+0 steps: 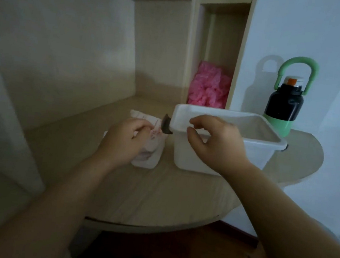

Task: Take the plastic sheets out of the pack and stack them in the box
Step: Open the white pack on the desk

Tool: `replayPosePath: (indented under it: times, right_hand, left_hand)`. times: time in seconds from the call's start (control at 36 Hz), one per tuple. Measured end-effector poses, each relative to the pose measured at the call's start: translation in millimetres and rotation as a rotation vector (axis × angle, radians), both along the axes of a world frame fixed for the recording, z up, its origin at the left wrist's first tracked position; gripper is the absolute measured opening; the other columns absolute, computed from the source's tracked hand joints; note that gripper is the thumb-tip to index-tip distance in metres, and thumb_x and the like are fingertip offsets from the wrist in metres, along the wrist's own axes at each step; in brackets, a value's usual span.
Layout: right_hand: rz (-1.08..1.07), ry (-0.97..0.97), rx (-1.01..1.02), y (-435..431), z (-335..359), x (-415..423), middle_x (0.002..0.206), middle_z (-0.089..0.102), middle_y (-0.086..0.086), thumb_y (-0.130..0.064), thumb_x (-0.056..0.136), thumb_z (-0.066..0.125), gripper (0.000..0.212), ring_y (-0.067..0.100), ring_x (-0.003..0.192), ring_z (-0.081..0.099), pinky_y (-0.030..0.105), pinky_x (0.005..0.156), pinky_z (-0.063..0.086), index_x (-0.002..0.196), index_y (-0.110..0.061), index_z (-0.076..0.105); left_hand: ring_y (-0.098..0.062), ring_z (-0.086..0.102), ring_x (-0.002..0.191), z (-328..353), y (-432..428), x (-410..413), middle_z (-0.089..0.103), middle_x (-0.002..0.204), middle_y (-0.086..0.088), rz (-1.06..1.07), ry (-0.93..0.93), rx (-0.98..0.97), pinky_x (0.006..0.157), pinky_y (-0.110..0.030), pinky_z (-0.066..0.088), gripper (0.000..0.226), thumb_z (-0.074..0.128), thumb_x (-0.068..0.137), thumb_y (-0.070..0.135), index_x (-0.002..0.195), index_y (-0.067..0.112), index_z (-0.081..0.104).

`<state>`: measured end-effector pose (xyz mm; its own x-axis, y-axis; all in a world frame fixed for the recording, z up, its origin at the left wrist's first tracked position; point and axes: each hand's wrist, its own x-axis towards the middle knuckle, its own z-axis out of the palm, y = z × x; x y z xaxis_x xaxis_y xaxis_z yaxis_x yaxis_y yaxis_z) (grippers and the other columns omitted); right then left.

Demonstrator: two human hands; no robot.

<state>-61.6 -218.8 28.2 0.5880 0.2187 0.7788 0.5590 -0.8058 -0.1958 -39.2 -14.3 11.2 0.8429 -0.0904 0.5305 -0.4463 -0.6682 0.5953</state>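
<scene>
Left hand [128, 139]: fingers curled together, pinching the thin plastic at the top of the pack [149, 147]. We read this as a grip on a sheet edge or the pack's opening; blur keeps us from telling which. The pack lies directly under and just beyond this hand, flat on the surface [157, 191], its long axis running away from us and slightly leftward, with its far end poking out past the knuckles

Right hand [212, 142]: thumb and forefinger bent toward each other in a loose pinch with a gap between them, nothing visibly held. It hovers at the near-left rim of the box [257, 151], in front of the near wall; we cannot tell whether it touches the rim

The box sits to the right of the left hand and just beside the pack, open side up. Its interior looks empty from here, so we judge stacking has barely begun. A dark tab [166, 125] juts from the box's left end, between pack and box

Key relation: the sheets lie left of the box, under the left hand; the box mouth is a short carry rightward and up over the rim. Left hand is nearer the pack, right hand nearer the box

Farther out: a bottle [284, 105] beyond the box, pink crumpled plastic [209, 86] in the shelf [225, 3] nook behind
</scene>
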Motion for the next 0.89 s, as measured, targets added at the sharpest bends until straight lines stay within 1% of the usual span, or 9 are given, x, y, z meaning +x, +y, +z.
replayPosePath:
  times: [0.11,0.22,0.31,0.44,0.58,0.67,0.72,0.81,0.89]
  right_hand:
    - [0.085,0.011,0.098,29.5,-26.6,-5.1,0.082,0.071,0.002,-0.028,0.086,0.053,0.027,0.015,0.069,0.067,0.031,0.059,0.056,0.093,-0.009,0.07]
    - [0.073,0.303,0.155,50.5,-57.6,4.9,0.096,0.069,-0.001,-0.019,0.093,0.056,0.018,0.002,0.076,0.056,0.004,0.064,0.04,0.107,-0.014,0.067]
    - [0.022,0.541,0.22,60.7,-73.7,19.0,0.115,0.062,-0.001,-0.017,0.096,0.05,0.032,0.002,0.091,0.05,0.009,0.077,0.037,0.126,-0.016,0.057]
    - [0.0,0.591,0.22,81.8,-80.8,53.3,0.13,0.055,0.005,-0.019,0.095,0.05,0.038,0.016,0.115,0.052,0.02,0.094,0.036,0.133,-0.015,0.052]
    - [-0.014,0.612,0.176,98.0,-83.4,91.2,0.139,0.041,0.007,-0.026,0.094,0.053,0.041,0.024,0.125,0.043,0.032,0.104,0.036,0.135,-0.021,0.046]
    - [0.035,0.623,0.193,98.4,-83.5,100.7,0.131,0.053,0.006,-0.015,0.094,0.05,0.036,0.023,0.122,0.05,0.027,0.095,0.042,0.13,-0.016,0.05]
    - [0.066,0.669,0.17,97.2,-82.5,102.1,0.135,0.051,0.003,-0.016,0.095,0.049,0.039,0.018,0.125,0.047,0.021,0.097,0.035,0.133,-0.019,0.047]
    - [0.192,0.762,0.22,93.8,-77.5,96.8,0.143,0.043,0.002,-0.02,0.095,0.05,0.049,0.01,0.127,0.04,0.005,0.084,0.021,0.142,-0.016,0.035]
    - [0.273,0.755,0.241,90.3,-71.9,91.9,0.143,0.043,0.004,-0.014,0.092,0.054,0.054,0.005,0.119,0.039,0.002,0.081,0.019,0.142,-0.013,0.034]
  left_hand:
    - [-0.004,0.052,0.097,-26.0,16.6,-3.0,0.059,0.112,0.008,0.045,0.098,0.109,0.069,-0.012,0.038,0.024,0.047,0.097,0.014,0.108,0.02,0.068]
    - [-0.01,0.052,0.113,-48.4,19.4,2.2,0.057,0.13,0.001,0.057,0.201,0.215,0.08,-0.015,0.038,0.031,0.044,0.098,0.012,0.123,0.017,0.061]
    - [-0.019,0.048,0.126,-63.0,19.7,14.1,0.052,0.138,-0.006,0.09,0.198,0.238,0.094,-0.022,0.036,0.038,0.044,0.096,0.009,0.132,0.013,0.055]
    - [-0.022,0.047,0.127,-64.5,22.9,38.8,0.051,0.14,-0.006,0.175,-0.008,0.235,0.1,-0.036,0.042,0.043,0.049,0.092,0.008,0.136,0.013,0.052]
    - [-0.024,0.047,0.125,-64.2,31.2,70.1,0.058,0.132,-0.004,0.15,-0.073,0.426,0.101,-0.041,0.042,0.043,0.063,0.085,0.023,0.127,0.016,0.06]
    - [-0.026,0.052,0.119,-74.9,35.4,76.5,0.06,0.126,-0.005,0.131,-0.056,0.4,0.093,-0.04,0.046,0.04,0.066,0.083,0.026,0.122,0.017,0.064]
    - [-0.026,0.055,0.111,-81.0,37.7,78.1,0.062,0.121,-0.006,0.159,-0.056,0.349,0.084,-0.034,0.047,0.036,0.067,0.084,0.025,0.119,0.017,0.066]
    - [-0.026,0.061,0.098,-84.5,42.4,83.2,0.068,0.105,-0.004,0.149,-0.083,0.368,0.078,-0.039,0.051,0.027,0.059,0.084,0.033,0.106,0.02,0.07]
    - [-0.025,0.064,0.087,-82.2,42.3,83.5,0.07,0.092,-0.002,0.12,-0.091,0.394,0.07,-0.04,0.052,0.022,0.058,0.084,0.031,0.091,0.021,0.075]
